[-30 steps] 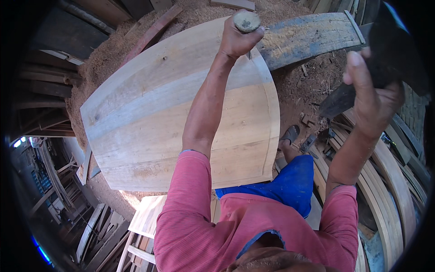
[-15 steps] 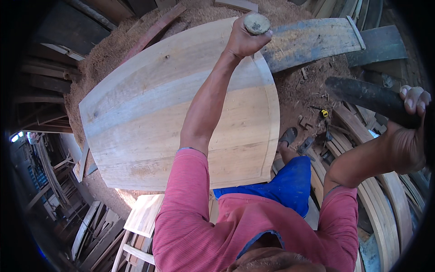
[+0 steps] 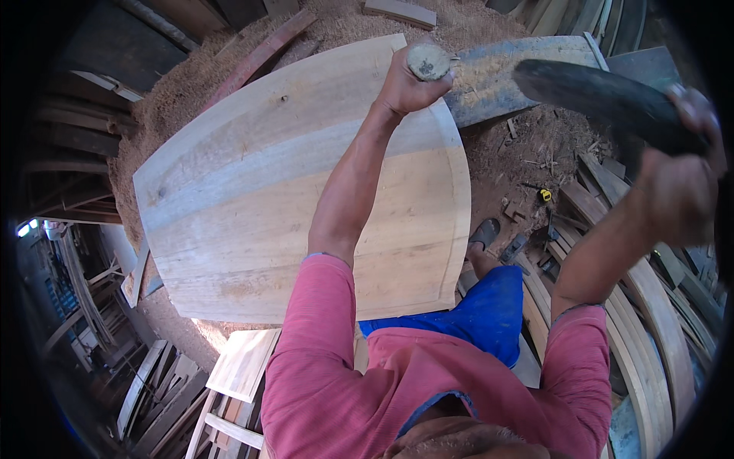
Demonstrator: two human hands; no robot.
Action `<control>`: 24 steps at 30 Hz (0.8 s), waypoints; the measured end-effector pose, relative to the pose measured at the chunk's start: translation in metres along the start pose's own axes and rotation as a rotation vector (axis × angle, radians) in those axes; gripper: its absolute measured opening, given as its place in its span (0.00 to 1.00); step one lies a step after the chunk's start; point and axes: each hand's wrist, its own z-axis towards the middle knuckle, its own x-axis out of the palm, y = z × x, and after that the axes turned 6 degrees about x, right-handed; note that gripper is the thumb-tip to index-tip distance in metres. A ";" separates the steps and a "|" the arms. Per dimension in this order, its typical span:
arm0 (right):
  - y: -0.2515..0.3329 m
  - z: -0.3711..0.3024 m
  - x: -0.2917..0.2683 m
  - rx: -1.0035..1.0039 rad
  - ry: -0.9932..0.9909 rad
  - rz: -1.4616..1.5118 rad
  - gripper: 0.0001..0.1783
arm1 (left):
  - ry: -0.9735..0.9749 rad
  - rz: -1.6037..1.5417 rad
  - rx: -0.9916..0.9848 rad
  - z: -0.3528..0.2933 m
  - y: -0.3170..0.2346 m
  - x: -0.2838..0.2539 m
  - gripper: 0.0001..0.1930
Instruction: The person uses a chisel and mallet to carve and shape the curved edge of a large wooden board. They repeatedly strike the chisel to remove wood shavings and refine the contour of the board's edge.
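My left hand (image 3: 409, 88) is closed round the upright wooden handle of what looks like a chisel (image 3: 429, 62), its pale round end facing up. The blade is hidden beneath the fist. It stands at the far right corner of a wide curved wooden panel (image 3: 306, 206), which has a narrow step along its right edge. At the right, my right hand (image 3: 684, 180), blurred by motion, grips a dark, thick wooden mallet (image 3: 600, 99). The mallet is raised, its free end pointing left toward the chisel, with a gap between them.
A worn plank (image 3: 497, 80) lies beyond the panel's far right corner. Sawdust (image 3: 172, 111) is heaped round the far side. Curved timber strips (image 3: 634, 344) are stacked at my right, near a yellow tape measure (image 3: 545, 195). A small wooden piece (image 3: 243, 363) lies at lower left.
My right hand has swung the mallet left and farther away, bringing its free end closer to the chisel. The left hand and chisel have shifted slightly nearer to me.
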 end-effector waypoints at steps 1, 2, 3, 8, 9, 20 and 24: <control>-0.031 -0.026 -0.001 -0.205 0.012 -0.461 0.12 | 0.022 -0.002 0.007 0.002 0.001 0.005 0.08; -0.043 -0.040 0.032 -0.058 0.315 -0.589 0.13 | -0.008 0.004 0.023 -0.006 -0.002 0.001 0.10; -0.048 -0.048 0.058 0.061 0.687 -0.781 0.15 | -0.025 -0.025 0.061 -0.006 -0.009 0.007 0.12; -0.032 -0.043 0.090 0.338 0.868 -0.619 0.17 | -0.178 0.053 0.012 -0.016 -0.017 0.008 0.16; -0.033 -0.047 0.086 0.341 0.797 -0.514 0.16 | -0.284 0.085 0.000 -0.012 -0.002 0.011 0.12; -0.002 -0.069 0.024 0.631 0.311 -0.014 0.08 | -0.269 0.022 0.089 0.031 0.004 0.003 0.07; 0.001 -0.062 0.015 0.546 0.246 0.077 0.04 | -0.110 0.061 -0.010 0.034 0.021 -0.005 0.10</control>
